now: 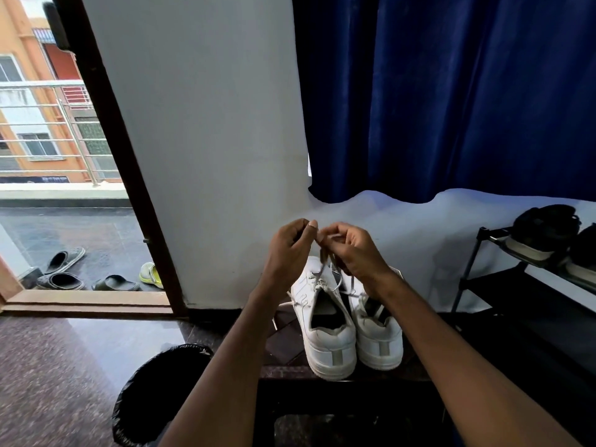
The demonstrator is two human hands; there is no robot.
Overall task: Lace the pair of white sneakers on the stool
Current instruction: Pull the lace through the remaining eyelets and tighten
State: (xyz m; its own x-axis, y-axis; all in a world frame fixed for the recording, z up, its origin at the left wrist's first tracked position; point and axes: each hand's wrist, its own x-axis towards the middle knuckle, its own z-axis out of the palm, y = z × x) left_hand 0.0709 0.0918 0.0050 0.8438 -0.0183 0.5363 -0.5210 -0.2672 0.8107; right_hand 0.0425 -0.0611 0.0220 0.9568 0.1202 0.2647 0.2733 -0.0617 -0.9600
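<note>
Left hand (290,250): pinches the lace (322,269)
Right hand (351,250): pinches the same lace
Sneakers (329,343): side by side on the stool (287,340)

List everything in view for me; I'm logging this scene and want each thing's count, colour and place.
sneakers: two, white, side by side on the stool, heels toward the camera
lace: white, rising from the sneakers to both hands
stool: one, dark, under the sneakers
bin: one, black, floor at left
curtain: one, dark blue, upper right
shoe rack: one, black, right, carrying dark shoes
sandals: several, mostly dark, outside the doorway
left hand: pinching the lace
right hand: pinching the lace
</note>
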